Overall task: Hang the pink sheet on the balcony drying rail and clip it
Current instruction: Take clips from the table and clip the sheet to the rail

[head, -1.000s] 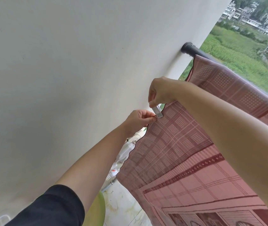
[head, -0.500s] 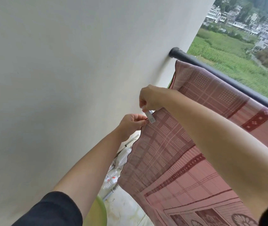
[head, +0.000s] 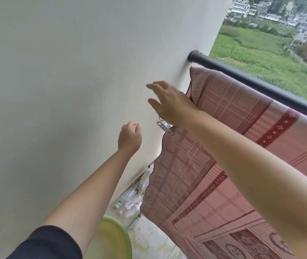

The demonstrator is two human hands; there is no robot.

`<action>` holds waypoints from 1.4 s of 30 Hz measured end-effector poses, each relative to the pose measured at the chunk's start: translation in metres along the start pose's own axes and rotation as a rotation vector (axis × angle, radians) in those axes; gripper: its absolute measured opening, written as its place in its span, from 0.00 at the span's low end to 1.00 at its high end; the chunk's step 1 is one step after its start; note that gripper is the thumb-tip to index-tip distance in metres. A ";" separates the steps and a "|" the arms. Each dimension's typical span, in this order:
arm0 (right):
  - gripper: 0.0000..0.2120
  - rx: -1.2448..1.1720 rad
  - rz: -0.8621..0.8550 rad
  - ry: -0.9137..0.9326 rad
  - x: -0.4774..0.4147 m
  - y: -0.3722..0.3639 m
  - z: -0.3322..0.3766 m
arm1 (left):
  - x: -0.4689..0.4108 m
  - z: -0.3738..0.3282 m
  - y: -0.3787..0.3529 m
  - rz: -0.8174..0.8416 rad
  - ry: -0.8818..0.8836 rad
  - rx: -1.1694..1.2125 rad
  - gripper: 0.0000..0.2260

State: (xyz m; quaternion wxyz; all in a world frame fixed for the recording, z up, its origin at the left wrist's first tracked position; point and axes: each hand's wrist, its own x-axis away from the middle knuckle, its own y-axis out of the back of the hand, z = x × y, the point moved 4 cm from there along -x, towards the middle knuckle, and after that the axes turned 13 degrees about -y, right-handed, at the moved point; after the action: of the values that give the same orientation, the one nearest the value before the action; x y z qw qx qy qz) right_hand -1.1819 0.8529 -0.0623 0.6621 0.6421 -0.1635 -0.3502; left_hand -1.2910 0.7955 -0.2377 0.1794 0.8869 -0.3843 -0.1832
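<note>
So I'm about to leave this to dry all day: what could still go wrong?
Only one metal clip shows, biting the pink sheet at its corner, and both hands are off it. A gust could work that corner loose. The sheet's edge near the wall by the black rail shows no clip, so it may slide.

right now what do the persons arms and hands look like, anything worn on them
Both hands are bare: the left hand and right hand show no gloves, rings or watch. The forearms are uncovered too. A dark short sleeve covers the left upper arm; dark fabric shows at the right edge.
</note>
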 end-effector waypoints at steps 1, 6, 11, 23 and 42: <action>0.22 0.012 -0.103 0.042 0.008 0.001 0.001 | 0.001 0.000 0.011 -0.057 -0.035 -0.098 0.19; 0.20 0.021 -0.366 0.168 0.068 -0.024 -0.012 | 0.029 -0.004 0.040 -0.169 -0.197 -0.432 0.25; 0.25 0.090 -0.346 0.010 0.171 -0.046 -0.060 | 0.087 -0.021 0.016 -0.061 -0.245 -0.555 0.27; 0.36 0.204 -0.462 -0.665 0.573 0.034 -0.253 | 0.367 -0.238 -0.183 0.275 -0.980 -0.341 0.21; 0.39 0.368 -0.495 -1.944 1.208 0.119 -0.411 | 0.915 -0.467 -0.530 1.131 -1.812 0.035 0.24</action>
State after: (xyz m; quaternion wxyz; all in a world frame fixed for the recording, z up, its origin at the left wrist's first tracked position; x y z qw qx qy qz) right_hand -0.0310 0.3328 -0.2794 0.0431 0.1874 -0.5443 -0.8166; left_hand -0.1647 0.5343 -0.2462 -0.1270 0.1153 -0.7326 -0.6587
